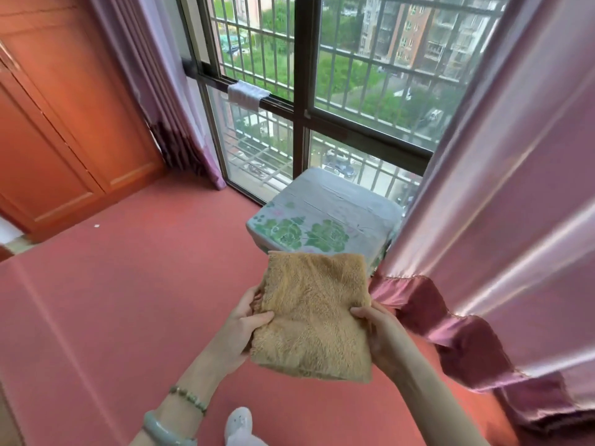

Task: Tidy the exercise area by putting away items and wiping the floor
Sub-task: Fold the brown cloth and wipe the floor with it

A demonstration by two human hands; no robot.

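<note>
A folded tan fluffy towel [314,313] is held up in front of me, above the red floor [128,284]. My left hand [243,326] grips its left edge, thumb on top and fingers curled underneath. Gripping the right edge in the same way is my right hand [375,333]. Just beyond the towel stands a stool with a green floral cover [325,214], by the window.
A barred floor-to-ceiling window [302,91] fills the far side, with a white cloth [246,94] draped on its rail. Pink curtains hang at the right [502,220] and far left [167,107]. An orange wooden wardrobe [58,123] lines the left. A white slipper [240,426] shows below.
</note>
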